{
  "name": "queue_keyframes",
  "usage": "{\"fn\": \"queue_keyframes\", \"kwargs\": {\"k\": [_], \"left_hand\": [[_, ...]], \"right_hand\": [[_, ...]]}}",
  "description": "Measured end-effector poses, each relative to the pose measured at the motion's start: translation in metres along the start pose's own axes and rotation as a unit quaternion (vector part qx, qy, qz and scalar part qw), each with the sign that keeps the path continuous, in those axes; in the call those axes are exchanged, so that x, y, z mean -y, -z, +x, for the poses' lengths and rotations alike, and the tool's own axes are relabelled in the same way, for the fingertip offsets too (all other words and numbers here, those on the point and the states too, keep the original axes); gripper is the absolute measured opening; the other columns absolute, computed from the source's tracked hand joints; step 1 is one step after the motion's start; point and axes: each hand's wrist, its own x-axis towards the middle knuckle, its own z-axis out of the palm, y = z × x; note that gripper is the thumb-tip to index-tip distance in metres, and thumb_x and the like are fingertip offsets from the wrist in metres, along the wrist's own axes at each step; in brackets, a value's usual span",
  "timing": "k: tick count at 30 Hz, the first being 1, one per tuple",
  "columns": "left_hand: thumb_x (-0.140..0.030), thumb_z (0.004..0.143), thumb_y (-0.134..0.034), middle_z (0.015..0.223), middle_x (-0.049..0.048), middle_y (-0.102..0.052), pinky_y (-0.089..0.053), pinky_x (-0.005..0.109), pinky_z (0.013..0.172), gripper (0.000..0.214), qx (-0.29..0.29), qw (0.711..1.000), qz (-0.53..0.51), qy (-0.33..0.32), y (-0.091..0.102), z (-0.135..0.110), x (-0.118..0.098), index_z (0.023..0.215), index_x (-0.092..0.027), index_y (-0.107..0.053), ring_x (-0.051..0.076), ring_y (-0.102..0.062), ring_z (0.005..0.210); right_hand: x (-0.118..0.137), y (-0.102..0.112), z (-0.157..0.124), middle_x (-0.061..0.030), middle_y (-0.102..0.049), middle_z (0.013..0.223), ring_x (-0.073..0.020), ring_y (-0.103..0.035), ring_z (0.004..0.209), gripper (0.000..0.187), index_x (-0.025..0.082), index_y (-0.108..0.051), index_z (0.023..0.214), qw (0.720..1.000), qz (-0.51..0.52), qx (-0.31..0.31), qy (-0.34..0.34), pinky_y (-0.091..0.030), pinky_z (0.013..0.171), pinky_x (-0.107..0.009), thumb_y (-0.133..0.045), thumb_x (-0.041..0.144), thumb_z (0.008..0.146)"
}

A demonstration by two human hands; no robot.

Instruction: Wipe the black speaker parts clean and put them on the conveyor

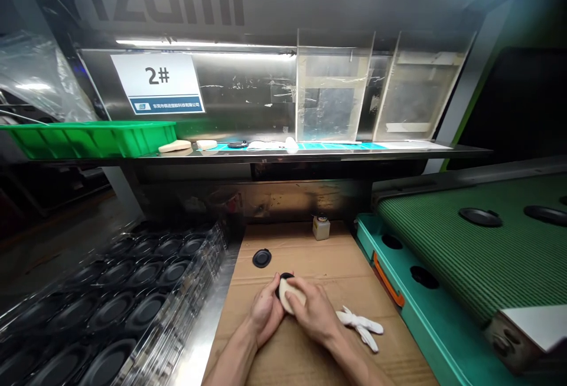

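Note:
My left hand (264,312) is closed around a round black plastic lid (279,289), mostly covered from view. Pressed against its face is a cream-coloured pad (290,297), gripped in the fingers of my right hand (315,314). Both hands are together above a cardboard sheet (287,245). Farther back on the cardboard lies a second black lid (261,258), flat and apart from my hands. A white glove (362,324) rests just right of my right wrist.
A small jar (321,227) with a dark top stands at the cardboard's back. Clear trays (177,309) of black lids are stacked at left. On the right, a green conveyor belt (434,244) carries black lids beside a teal bin (436,321). A shelf (274,155) holds a green basket (97,139).

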Motion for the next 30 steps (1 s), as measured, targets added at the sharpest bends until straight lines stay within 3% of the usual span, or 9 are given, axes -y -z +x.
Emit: {"fn": "queue_keyframes", "kwargs": {"k": [2,5,9,13,16,18,21,24,30], "left_hand": [[-0.031,0.090,-0.052,0.114,0.0148,-0.065,-0.042,0.042,0.100,0.027,-0.003,1.000,-0.001,-0.001,0.001,0.001,0.000,0.106,-0.012,-0.064,0.026,-0.057,0.113],[-0.030,0.090,-0.052,0.116,0.0143,-0.064,-0.043,0.042,0.100,0.026,-0.011,1.000,0.008,-0.012,0.001,0.002,0.000,0.103,-0.012,-0.064,0.026,-0.057,0.113],[-0.029,0.090,-0.053,0.117,0.0141,-0.064,-0.045,0.040,0.099,0.026,-0.029,0.999,0.016,-0.015,0.001,0.003,0.000,0.106,-0.011,-0.064,0.025,-0.057,0.113],[-0.027,0.090,-0.052,0.119,0.0145,-0.063,-0.045,0.043,0.100,0.027,-0.035,0.999,0.016,-0.025,0.001,0.004,0.001,0.109,-0.011,-0.063,0.026,-0.057,0.114],[-0.028,0.090,-0.053,0.118,0.0157,-0.064,-0.043,0.042,0.102,0.028,-0.041,0.999,0.014,-0.026,0.001,0.004,0.001,0.110,-0.010,-0.063,0.026,-0.057,0.115],[-0.028,0.090,-0.053,0.118,0.0161,-0.063,-0.044,0.042,0.101,0.028,-0.037,0.999,0.012,-0.023,0.001,0.004,0.001,0.109,-0.010,-0.063,0.026,-0.057,0.114],[-0.027,0.090,-0.052,0.119,0.0159,-0.063,-0.046,0.044,0.098,0.027,-0.033,0.999,0.016,-0.024,0.002,0.003,0.001,0.110,-0.011,-0.062,0.027,-0.058,0.113],[-0.026,0.090,-0.052,0.119,0.0165,-0.063,-0.047,0.044,0.097,0.026,-0.031,0.999,0.022,-0.020,0.002,0.002,0.001,0.108,-0.010,-0.062,0.028,-0.058,0.113],[-0.028,0.090,-0.053,0.117,0.0146,-0.064,-0.044,0.041,0.101,0.027,-0.021,0.999,0.023,-0.012,-0.004,0.001,0.000,0.107,-0.011,-0.063,0.026,-0.056,0.116]], "right_hand": [[0.001,-0.008,0.000,-0.0059,-0.068,0.108,-0.0197,-0.063,0.098,0.033,0.025,-0.059,0.119,0.999,-0.032,-0.007,0.014,-0.046,0.087,-0.028,-0.045,0.033,0.090],[-0.002,-0.016,0.004,-0.0102,-0.066,0.111,-0.0203,-0.062,0.102,0.036,0.021,-0.055,0.124,0.993,-0.089,-0.076,-0.008,-0.046,0.088,-0.028,-0.037,0.030,0.094],[-0.007,-0.020,0.008,-0.0087,-0.066,0.113,-0.0198,-0.063,0.099,0.035,0.023,-0.052,0.125,0.991,-0.120,-0.047,0.030,-0.047,0.083,-0.026,-0.037,0.032,0.095],[-0.003,-0.022,0.007,-0.0101,-0.068,0.103,-0.0211,-0.066,0.091,0.034,0.020,-0.052,0.124,0.982,-0.168,-0.078,-0.039,-0.047,0.075,-0.027,-0.035,0.032,0.096],[0.000,-0.025,0.005,-0.0078,-0.069,0.102,-0.0200,-0.066,0.088,0.034,0.023,-0.050,0.125,0.987,-0.153,-0.044,0.002,-0.046,0.073,-0.025,-0.038,0.034,0.095],[-0.003,-0.023,0.006,-0.0064,-0.070,0.099,-0.0197,-0.067,0.083,0.032,0.025,-0.052,0.122,0.986,-0.162,-0.042,-0.007,-0.046,0.070,-0.025,-0.039,0.035,0.094],[-0.013,-0.010,0.010,-0.0072,-0.070,0.098,-0.0214,-0.067,0.083,0.032,0.024,-0.054,0.119,0.977,-0.173,-0.100,-0.073,-0.045,0.068,-0.026,-0.036,0.036,0.095],[-0.017,-0.001,0.011,-0.0067,-0.068,0.107,-0.0206,-0.066,0.093,0.034,0.024,-0.050,0.123,0.982,-0.104,-0.141,-0.064,-0.046,0.076,-0.027,-0.037,0.037,0.095],[-0.003,-0.017,0.001,-0.0035,-0.067,0.111,-0.0199,-0.065,0.096,0.034,0.028,-0.050,0.125,0.996,-0.068,-0.050,0.007,-0.047,0.080,-0.027,-0.042,0.036,0.092]]}}
